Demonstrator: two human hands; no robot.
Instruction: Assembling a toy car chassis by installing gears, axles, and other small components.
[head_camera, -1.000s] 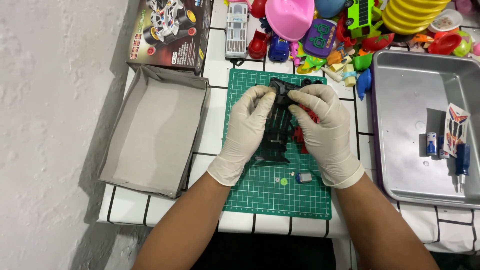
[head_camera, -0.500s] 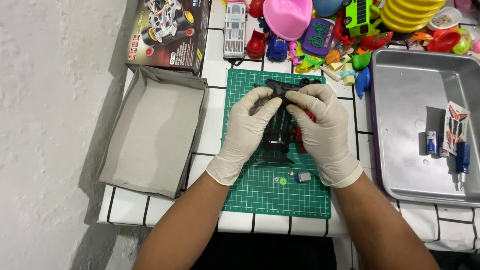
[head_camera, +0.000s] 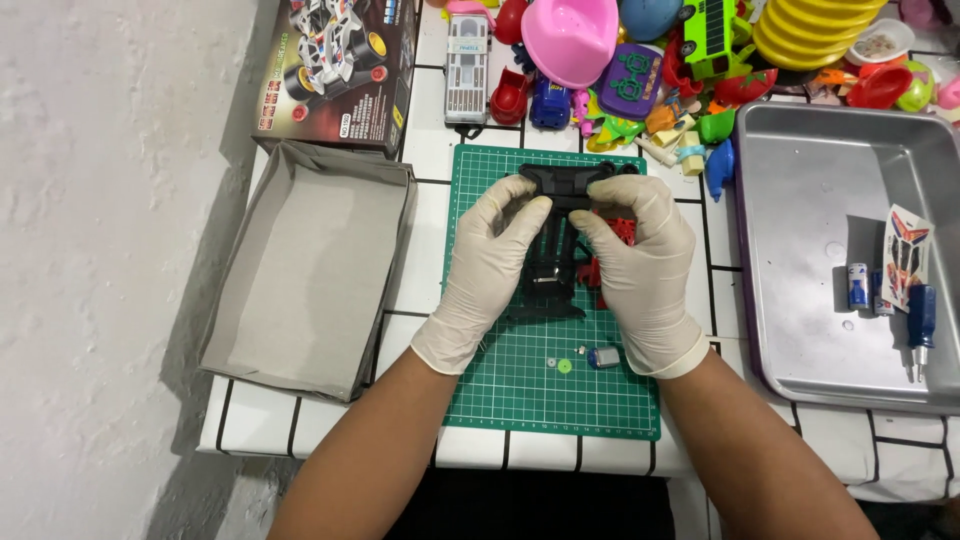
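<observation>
Green mat on the tiled table, tray to the right. Left hand and right hand (both gloved) clasp the black toy chassis above mid-mat. Risk: the loose small motor and green gear near the right wrist could get swept off.

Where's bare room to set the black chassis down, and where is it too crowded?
Free: the near strip of the green cutting mat, below the small gear and motor; the left half of the metal tray; the empty grey box lid. Crowded: the toy pile behind the mat. Both hands, left hand and right hand, hold the chassis.
</observation>
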